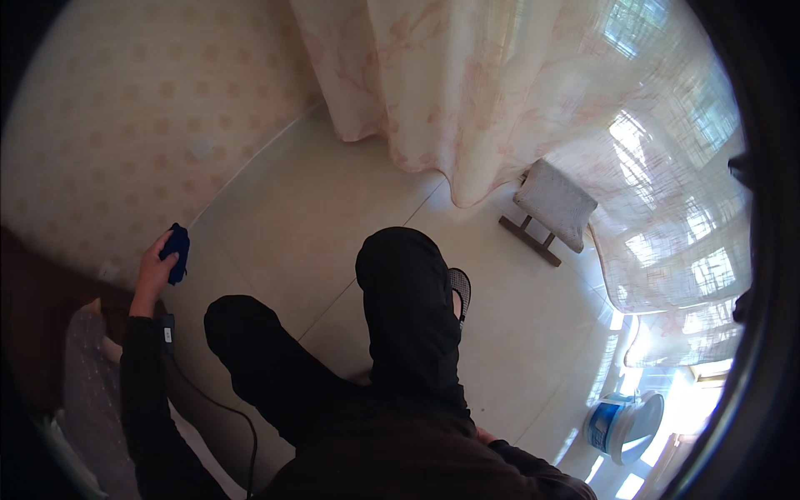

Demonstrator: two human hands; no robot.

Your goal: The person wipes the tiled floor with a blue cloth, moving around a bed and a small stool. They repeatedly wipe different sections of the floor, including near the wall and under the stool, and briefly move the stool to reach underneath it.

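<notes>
Out to the left, my left hand [153, 271] is closed around a dark blue folded cloth [177, 248], held beside the patterned wall. Only a small part of my right hand [484, 435] shows at my right hip, and its fingers are mostly hidden behind my body and dark sleeve. What that hand touches cannot be made out.
A small stool [554, 204] with a grey padded top stands by the sheer curtain [467, 100]. At the lower right sits a white and blue lidded bucket [621, 429]. A black cable [217, 402] runs below my left arm, next to pale fabric [93, 392].
</notes>
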